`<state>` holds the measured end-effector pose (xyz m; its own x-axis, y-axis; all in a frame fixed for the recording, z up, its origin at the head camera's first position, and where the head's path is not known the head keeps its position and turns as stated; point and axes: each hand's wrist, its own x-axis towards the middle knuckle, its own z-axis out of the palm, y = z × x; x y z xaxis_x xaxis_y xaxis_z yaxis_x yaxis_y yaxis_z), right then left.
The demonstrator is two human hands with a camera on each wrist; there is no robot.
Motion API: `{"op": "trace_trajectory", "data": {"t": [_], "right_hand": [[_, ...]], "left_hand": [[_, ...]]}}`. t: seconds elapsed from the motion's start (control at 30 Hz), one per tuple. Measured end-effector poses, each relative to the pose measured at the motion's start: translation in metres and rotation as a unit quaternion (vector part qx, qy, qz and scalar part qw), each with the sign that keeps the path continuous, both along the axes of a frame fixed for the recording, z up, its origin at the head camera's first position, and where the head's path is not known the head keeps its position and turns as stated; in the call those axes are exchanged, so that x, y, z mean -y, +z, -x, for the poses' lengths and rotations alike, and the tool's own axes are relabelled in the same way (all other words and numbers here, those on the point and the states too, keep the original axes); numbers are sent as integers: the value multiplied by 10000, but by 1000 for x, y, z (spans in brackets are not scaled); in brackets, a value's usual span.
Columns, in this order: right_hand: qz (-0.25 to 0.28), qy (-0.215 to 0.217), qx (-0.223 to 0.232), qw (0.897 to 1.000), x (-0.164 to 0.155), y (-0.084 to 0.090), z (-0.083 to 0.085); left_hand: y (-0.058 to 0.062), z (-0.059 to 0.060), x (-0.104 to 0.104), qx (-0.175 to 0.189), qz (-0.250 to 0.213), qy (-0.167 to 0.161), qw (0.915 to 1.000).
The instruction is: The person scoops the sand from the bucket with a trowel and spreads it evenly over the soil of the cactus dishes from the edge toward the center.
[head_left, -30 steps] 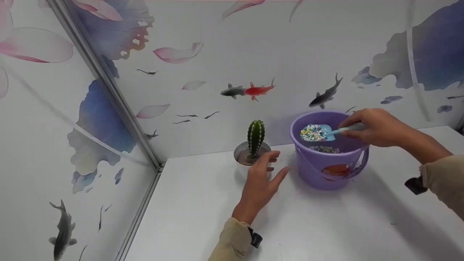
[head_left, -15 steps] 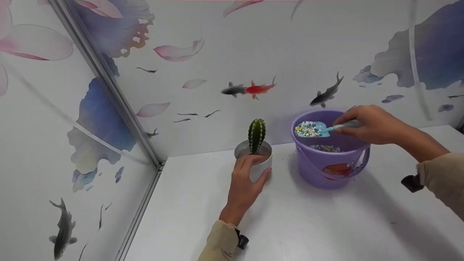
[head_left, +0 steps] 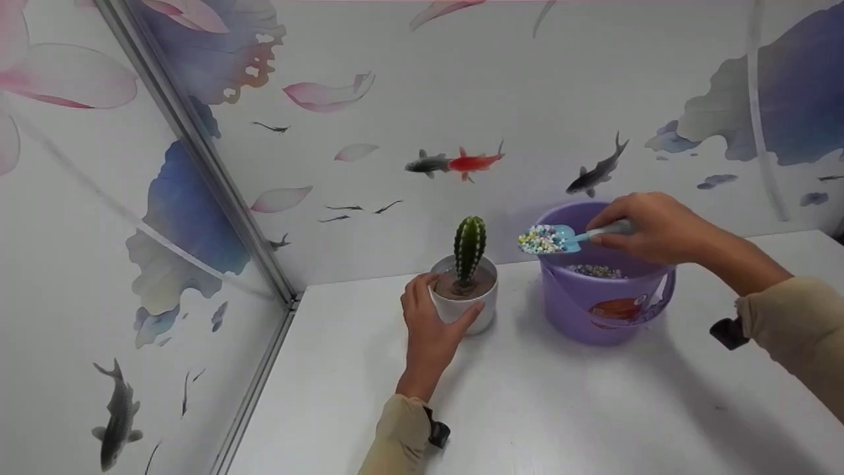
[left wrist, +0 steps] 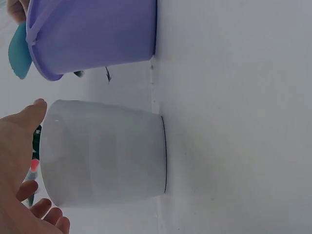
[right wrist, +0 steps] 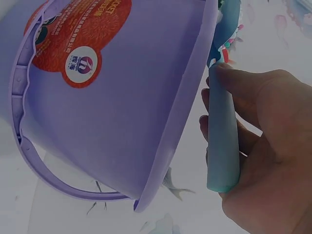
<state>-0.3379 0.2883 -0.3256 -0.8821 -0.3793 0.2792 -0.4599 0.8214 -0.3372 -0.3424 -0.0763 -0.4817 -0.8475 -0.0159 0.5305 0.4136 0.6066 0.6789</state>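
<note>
**Over the bucket's edge, a heaped scoop with a gap to cross**

At the rim of the purple bucket [head_left: 603, 297], the right hand [head_left: 649, 227] has its fingers and thumb curled round the handle of a small blue scoop [head_left: 568, 237], held roughly level. The bowl of the scoop is piled high with small pastel beads [head_left: 539, 239], and it hangs just past the bucket's left edge, above the bare tabletop [head_left: 560, 409] between bucket and pot. To my eye that is the weak spot: the heap sits well above the scoop's lip, so any tilt or jolt of the wrist could send beads rolling onto the tabletop and off its edge.

The left hand [head_left: 428, 326] is wrapped round the near side of the white pot [head_left: 476, 309], thumb and fingers curved against its wall; the wrist view shows the pot standing flat on the tabletop. A green cactus [head_left: 469, 247] stands upright in brown soil in the middle of the pot, and it leaves only a narrow ring of soil around it. The scoop may catch the cactus, or beads may bounce off it and over the pot's rim. More beads lie in the bottom of the bucket, which stands just beside the pot, apart from it.
</note>
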Motion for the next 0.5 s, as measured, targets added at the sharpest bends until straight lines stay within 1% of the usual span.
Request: {"op": "trace_trajectory", "data": {"t": [0.13, 0.27, 0.5], "right_hand": [[29, -13, 119, 9999, 9, -1, 2], [85, -64, 170, 9998, 16, -3, 1], [7, -110, 156, 9998, 31, -2, 0]], "left_hand": [[-2, 2, -5, 303, -178, 101, 9993], [-1, 4, -10, 573, -374, 202, 9975], [1, 8, -11, 970, -569, 181, 9935]]}}
